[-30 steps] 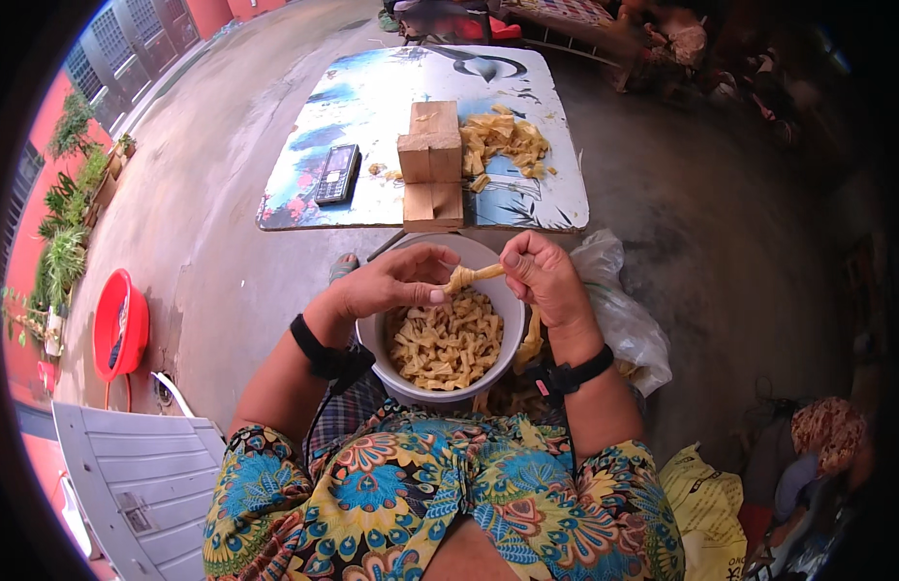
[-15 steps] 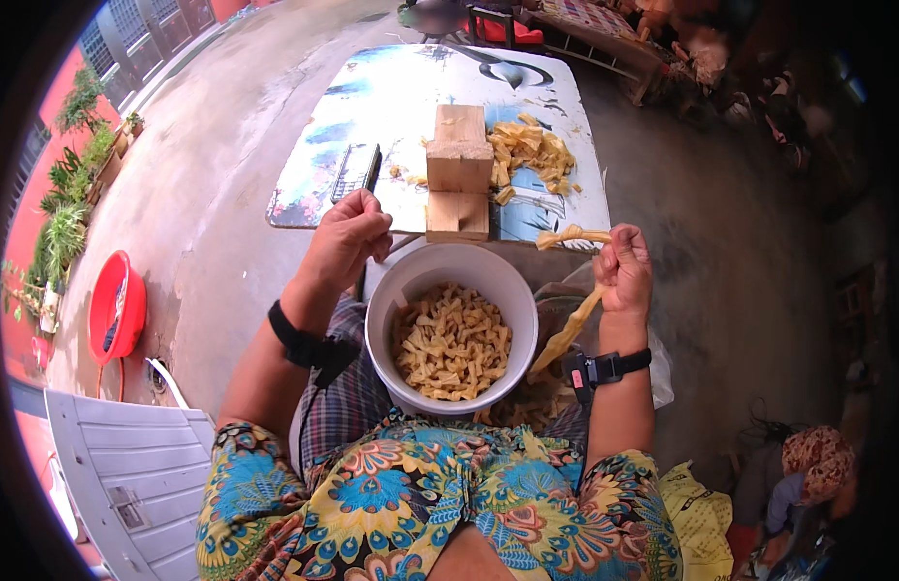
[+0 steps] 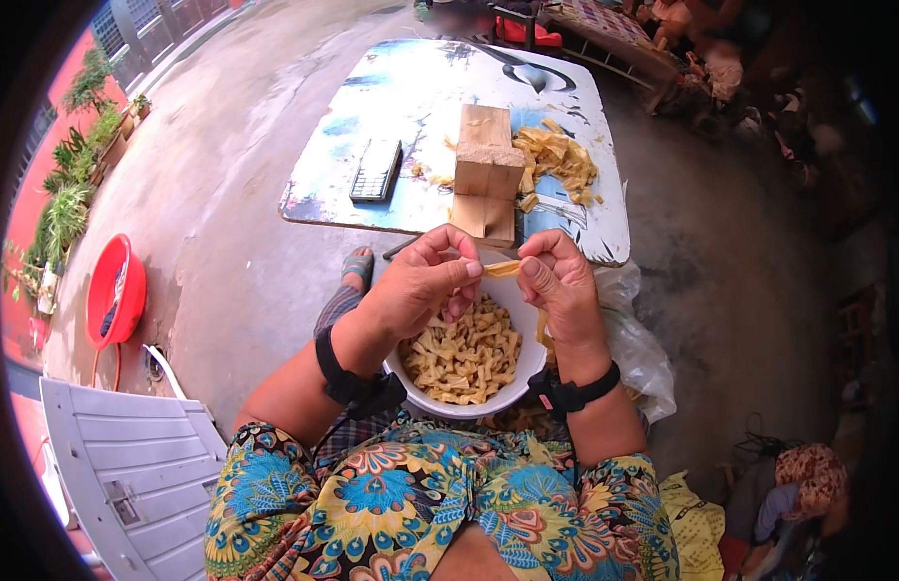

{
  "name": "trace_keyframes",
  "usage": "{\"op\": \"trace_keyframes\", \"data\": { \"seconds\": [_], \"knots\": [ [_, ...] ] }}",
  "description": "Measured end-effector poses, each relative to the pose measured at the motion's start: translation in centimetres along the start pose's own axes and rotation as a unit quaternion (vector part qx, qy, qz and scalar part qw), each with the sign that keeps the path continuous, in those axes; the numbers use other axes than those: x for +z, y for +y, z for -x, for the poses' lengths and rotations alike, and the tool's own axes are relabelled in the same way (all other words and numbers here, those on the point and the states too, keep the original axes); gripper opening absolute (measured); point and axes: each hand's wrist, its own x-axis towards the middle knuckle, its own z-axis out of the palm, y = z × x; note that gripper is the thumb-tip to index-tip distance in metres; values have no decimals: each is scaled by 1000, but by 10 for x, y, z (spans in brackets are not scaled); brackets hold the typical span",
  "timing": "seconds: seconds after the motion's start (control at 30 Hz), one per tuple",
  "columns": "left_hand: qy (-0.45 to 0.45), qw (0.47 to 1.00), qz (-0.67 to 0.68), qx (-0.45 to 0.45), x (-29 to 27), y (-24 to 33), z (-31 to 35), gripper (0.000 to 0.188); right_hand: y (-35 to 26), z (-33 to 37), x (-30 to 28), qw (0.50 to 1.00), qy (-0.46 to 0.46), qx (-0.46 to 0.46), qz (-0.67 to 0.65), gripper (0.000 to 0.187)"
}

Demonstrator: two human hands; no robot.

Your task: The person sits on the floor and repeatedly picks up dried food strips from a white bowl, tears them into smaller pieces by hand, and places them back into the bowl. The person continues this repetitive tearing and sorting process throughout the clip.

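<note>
In front of me, above the bucket, my left hand [image 3: 432, 281] and my right hand [image 3: 563, 286] pinch a yellow-tan, soft-looking strip [image 3: 501, 269] between them. The strip is pulled short between the fingertips, and its tail hangs down below my right hand. Under both hands stands a white bucket [image 3: 530, 341], partly covered by my left forearm and wrist. Inside it lie many short, knotted-looking yellow-tan pieces [image 3: 464, 353].
A table [image 3: 401, 87] beyond the bucket bears a wooden block stand [image 3: 488, 174], a heap of loose yellow strips [image 3: 558, 160] and a keypad phone [image 3: 376, 171]. Clear plastic [image 3: 638, 358] lies right of the bucket. At left are a red basin [image 3: 117, 290] and a white slatted panel [image 3: 130, 474].
My right hand has come in leftward with the strip, and my left hand has moved right to meet it. Both hands now grip the strip above the bucket.
</note>
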Motion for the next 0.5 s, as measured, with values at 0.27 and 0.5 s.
{"op": "trace_keyframes", "data": {
  "seconds": [0.27,0.5],
  "knots": [
    [21,999,-28,-20,-11,3,-11,13,13,-10,-23,998,-33,23,43,11],
    [97,977,-176,74,-33,11,-59,10,33,-58,-26,986,64,-77,136,11]
  ]
}}
